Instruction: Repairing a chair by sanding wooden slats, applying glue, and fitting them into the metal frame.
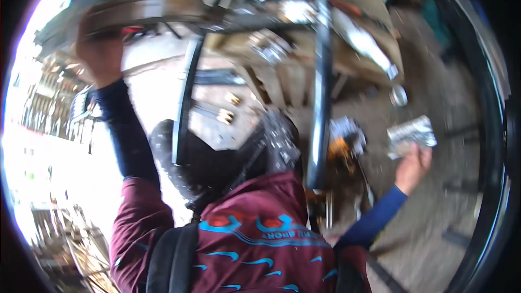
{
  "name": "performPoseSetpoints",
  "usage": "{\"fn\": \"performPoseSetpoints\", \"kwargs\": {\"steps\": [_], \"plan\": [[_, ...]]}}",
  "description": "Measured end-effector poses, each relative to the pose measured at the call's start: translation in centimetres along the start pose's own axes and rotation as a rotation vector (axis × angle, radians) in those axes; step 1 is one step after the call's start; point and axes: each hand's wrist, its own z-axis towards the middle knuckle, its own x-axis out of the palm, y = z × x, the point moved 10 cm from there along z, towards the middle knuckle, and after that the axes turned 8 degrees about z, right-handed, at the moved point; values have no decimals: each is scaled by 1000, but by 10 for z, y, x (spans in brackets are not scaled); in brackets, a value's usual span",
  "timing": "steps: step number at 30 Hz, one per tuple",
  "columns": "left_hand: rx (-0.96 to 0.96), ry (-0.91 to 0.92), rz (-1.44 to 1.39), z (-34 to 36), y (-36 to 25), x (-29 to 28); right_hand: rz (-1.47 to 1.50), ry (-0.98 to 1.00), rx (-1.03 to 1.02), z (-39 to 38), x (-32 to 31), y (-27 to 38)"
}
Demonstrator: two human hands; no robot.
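My right hand [412,172] is out to the right, closed on the near edge of a flat, shiny silver piece like a foil packet [413,134]; its exact kind is blurred. My left hand [102,57] is raised at the far left, against the near edge of a wooden bench [116,16]. Motion smears its fingers, and I cannot make out whether they grip anything. Between my arms, a dark metal frame with two long bars [321,92] reaches toward my lap.
A wooden table [358,57] stands ahead with a white bottle [362,40] lying on it. On the floor to the right is a round can [399,96]. Brass-coloured pieces [225,116] lie beyond my knees. An orange and white item [344,141] sits by my right leg.
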Motion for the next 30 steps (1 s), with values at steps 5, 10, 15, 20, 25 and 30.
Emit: {"fn": "performPoseSetpoints", "kwargs": {"steps": [5, 10, 15, 20, 25, 30], "plan": [[19, -163, -304, -44, 64, 45, 407, -59, 210, 101, 139, 18], [-41, -367, -255, -79, 110, 1, -90, 513, 116, 102, 319, 53], [-74, -548, -238, -105, 118, -84, -471, 871, 36, 131, 412, 57], [-65, -509, -359, -100, 108, -110, -715, 537, -264, 239, 421, 64], [-74, -593, -381, -98, 97, -117, -1162, 598, -703, 185, 389, 15], [-139, -556, -377, -95, 98, -124, -927, 953, -241, 155, 340, -21]]}}
